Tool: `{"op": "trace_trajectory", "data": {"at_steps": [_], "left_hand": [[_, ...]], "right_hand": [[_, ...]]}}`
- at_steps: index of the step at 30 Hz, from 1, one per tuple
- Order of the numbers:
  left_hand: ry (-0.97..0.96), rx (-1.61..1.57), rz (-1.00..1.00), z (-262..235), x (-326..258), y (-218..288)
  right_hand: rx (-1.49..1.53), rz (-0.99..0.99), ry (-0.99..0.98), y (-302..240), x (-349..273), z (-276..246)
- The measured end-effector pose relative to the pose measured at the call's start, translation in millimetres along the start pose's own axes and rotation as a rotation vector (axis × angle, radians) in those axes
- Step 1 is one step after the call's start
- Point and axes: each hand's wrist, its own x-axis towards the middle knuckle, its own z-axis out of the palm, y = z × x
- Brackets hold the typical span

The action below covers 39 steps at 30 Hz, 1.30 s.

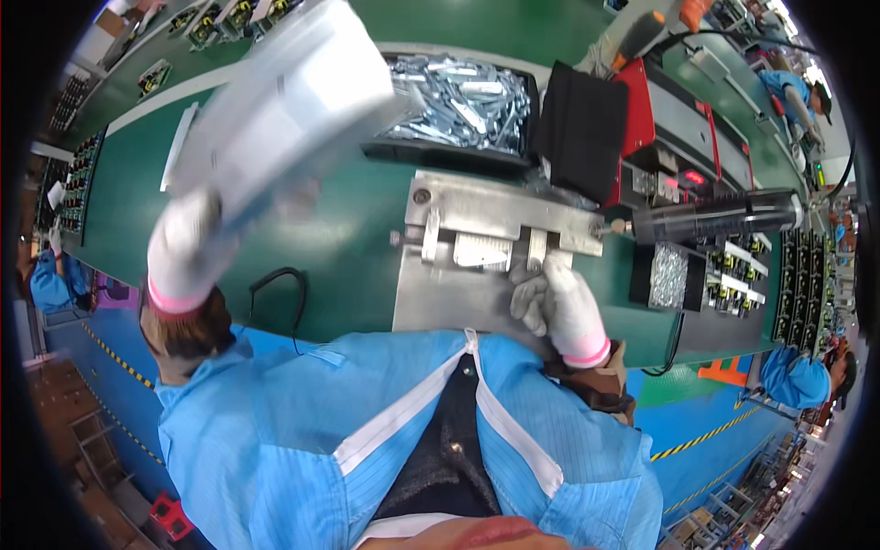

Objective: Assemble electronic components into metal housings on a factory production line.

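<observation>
My left hand (188, 243), in a white glove with a pink cuff, grips a large whitish box-like thing (284, 105) by its near end. It looks like a plastic tray, but motion smears it. Close to my body, a metal fixture (513, 215) stands on a steel plate (431, 298). A pale ribbed piece (482, 251) sits in the fixture. My gloved right hand (564, 307), grey at the fingertips, is at the fixture's right front beside a small metal lever (538, 247). Its fingers are curled; whatever they may hold is hidden.
A black bin of shiny metal parts (458, 101) stands behind the fixture. To the right are a red-and-grey device (674, 124), a black cylindrical tool (720, 218), a small parts box (669, 275) and circuit boards (802, 284). A black cable (298, 293) lies near the front edge.
</observation>
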Motion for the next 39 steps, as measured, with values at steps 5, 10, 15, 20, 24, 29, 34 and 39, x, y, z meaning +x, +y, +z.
{"op": "trace_trajectory", "data": {"at_steps": [5,10,15,20,24,29,34,39], "left_hand": [[-0.258,0.123,-0.329,58.9,-48.4,-23.5],[-0.507,0.311,-0.444,105.8,-13.1,-67.6],[-0.458,0.556,0.088,95.4,-9.3,-112.3],[-0.204,0.971,0.371,95.6,-14.2,-136.7],[-0.130,1.053,0.488,102.7,-5.0,-136.0],[-0.172,1.011,0.497,103.3,0.6,-134.2],[-0.153,1.042,0.451,107.1,9.2,-127.5],[-0.112,1.101,0.487,101.2,17.4,-123.2]], "right_hand": [[-0.387,-0.355,0.036,1.5,-36.9,-10.1],[-0.766,-0.575,-0.002,11.7,-56.7,-7.8],[-0.548,-0.739,0.265,47.6,-44.9,-16.3],[-0.690,-0.791,0.280,50.7,-42.1,-13.3],[-0.722,-0.785,0.323,50.0,-37.4,-14.9],[-0.738,-0.747,0.317,46.2,-36.1,-17.7],[-0.644,-0.626,0.345,39.6,-31.9,-18.3],[-0.675,-0.655,0.343,30.8,-19.2,-12.3]]}}
